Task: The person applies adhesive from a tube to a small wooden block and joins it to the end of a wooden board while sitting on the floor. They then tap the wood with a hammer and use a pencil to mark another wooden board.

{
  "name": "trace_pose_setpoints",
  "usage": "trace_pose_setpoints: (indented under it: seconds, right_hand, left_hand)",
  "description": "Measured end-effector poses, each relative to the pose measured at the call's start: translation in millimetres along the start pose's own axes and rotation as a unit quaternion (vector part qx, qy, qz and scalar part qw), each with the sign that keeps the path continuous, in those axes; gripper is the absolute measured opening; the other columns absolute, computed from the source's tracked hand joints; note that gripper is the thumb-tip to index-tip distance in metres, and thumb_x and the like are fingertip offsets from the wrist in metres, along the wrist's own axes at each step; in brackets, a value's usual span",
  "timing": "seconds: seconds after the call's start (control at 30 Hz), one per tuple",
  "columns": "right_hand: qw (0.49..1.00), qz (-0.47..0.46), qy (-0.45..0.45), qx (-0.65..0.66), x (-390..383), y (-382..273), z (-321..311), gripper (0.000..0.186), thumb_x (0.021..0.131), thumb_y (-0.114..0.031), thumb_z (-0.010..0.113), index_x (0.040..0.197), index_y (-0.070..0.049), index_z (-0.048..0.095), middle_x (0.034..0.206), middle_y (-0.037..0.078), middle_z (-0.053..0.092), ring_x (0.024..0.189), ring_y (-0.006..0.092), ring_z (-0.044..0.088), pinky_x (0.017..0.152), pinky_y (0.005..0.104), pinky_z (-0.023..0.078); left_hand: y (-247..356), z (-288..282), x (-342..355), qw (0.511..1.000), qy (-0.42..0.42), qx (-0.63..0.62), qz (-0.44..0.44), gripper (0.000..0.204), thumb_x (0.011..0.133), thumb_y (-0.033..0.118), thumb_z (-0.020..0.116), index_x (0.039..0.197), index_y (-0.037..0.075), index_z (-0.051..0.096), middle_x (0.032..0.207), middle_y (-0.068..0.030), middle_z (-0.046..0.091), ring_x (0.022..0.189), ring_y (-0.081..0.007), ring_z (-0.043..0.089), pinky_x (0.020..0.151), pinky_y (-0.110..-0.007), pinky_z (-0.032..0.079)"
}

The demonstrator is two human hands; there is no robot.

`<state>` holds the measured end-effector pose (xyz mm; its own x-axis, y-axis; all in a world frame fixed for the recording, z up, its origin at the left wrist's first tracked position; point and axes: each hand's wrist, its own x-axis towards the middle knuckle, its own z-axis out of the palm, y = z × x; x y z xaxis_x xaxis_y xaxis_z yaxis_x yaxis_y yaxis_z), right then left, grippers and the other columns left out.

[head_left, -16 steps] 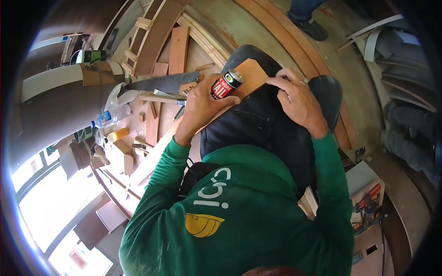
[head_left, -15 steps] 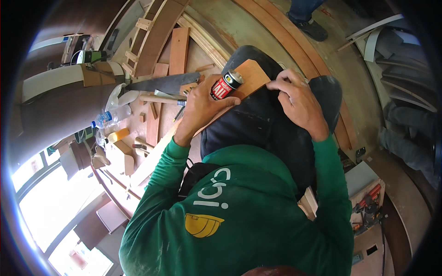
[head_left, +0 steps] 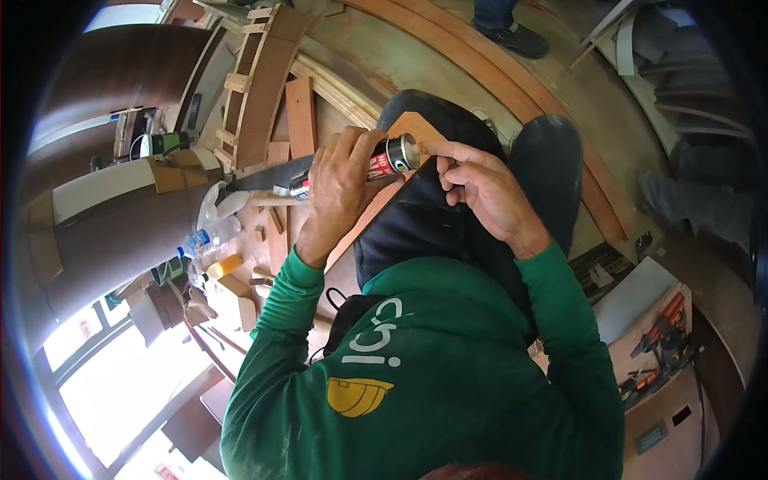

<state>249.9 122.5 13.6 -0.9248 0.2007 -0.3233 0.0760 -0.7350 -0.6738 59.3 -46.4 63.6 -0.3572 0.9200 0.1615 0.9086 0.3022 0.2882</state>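
Note:
My left hand (head_left: 340, 184) grips a black, red and white cartridge tube (head_left: 386, 158), now lying nearly level with its open end toward the right. My right hand (head_left: 488, 192) has its index finger stretched to that end, at a small light bit there, with the other fingers loosely bent and apparently empty. Beneath both hands a wooden board (head_left: 406, 126) lies slantwise across my dark-trousered knees.
Wood planks (head_left: 301, 112), a slatted curved frame (head_left: 256, 80) and plastic bottles (head_left: 204, 238) lie left. Long curved timbers (head_left: 588, 168) run along the right, near a crate of tools (head_left: 664, 336). Another person's leg and shoe (head_left: 520, 40) stand at top right.
My left hand has tipped the cartridge from slanting upward to nearly level. My right hand has moved left, its index finger now at the cartridge's end. The view has shifted slightly.

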Motion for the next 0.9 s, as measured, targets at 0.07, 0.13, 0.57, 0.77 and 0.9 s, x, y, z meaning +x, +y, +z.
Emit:
trace_pose_setpoints:
  seconds: [0.07,0.13,0.57,0.77,0.9]
  right_hand:
    - [1.0,0.002,0.004,0.006,-3,3,-3,0.043,0.104,-0.012,0.058,0.142,0.001,0.07,0.105,-0.004,0.059,0.093,0.0066,0.058,0.079,0.0262,0.052]
    - [1.0,0.009,0.012,0.017,-5,4,-4,0.043,0.103,-0.012,0.058,0.142,0.0,0.07,0.104,-0.004,0.058,0.093,0.0067,0.057,0.079,0.0265,0.052]
    - [0.999,0.019,0.029,0.038,-15,2,-7,0.046,0.101,-0.015,0.055,0.141,0.001,0.071,0.101,-0.004,0.055,0.092,0.0083,0.055,0.08,0.0288,0.05]
    - [1.0,0.011,-0.002,0.01,-12,-1,-6,0.042,0.1,-0.014,0.055,0.136,-0.002,0.074,0.101,-0.004,0.055,0.09,0.0085,0.055,0.08,0.0286,0.051]
    - [0.985,-0.051,0.046,-0.161,1,-11,-17,0.039,0.1,-0.012,0.055,0.132,-0.005,0.076,0.102,-0.003,0.054,0.089,0.009,0.055,0.08,0.0281,0.05]
  left_hand:
    - [1,1,1,1.0,-0.011,0.01,0.001,0.067,0.073,0.03,0.098,0.131,0.012,0.071,0.114,-0.0101,0.068,0.103,-0.0367,0.069,0.086,-0.049,0.055]
    - [0,3,2,1.0,-0.014,0.017,0.012,0.069,0.073,0.03,0.098,0.134,0.013,0.071,0.114,-0.0092,0.068,0.103,-0.0357,0.068,0.086,-0.048,0.054]
    - [6,2,6,0.994,-0.014,0.094,0.052,0.068,0.073,0.015,0.091,0.138,0.021,0.072,0.114,-0.0041,0.065,0.104,-0.0278,0.064,0.086,-0.047,0.045]
    - [1,-1,3,0.987,-0.02,0.152,0.048,0.066,0.072,0.018,0.092,0.135,0.021,0.073,0.111,-0.0044,0.064,0.103,-0.0272,0.064,0.085,-0.046,0.046]
    - [-6,-6,-5,0.996,-0.007,0.09,-0.016,0.055,0.08,0.024,0.09,0.132,0.02,0.073,0.111,-0.0059,0.066,0.102,-0.0302,0.066,0.084,-0.048,0.05]
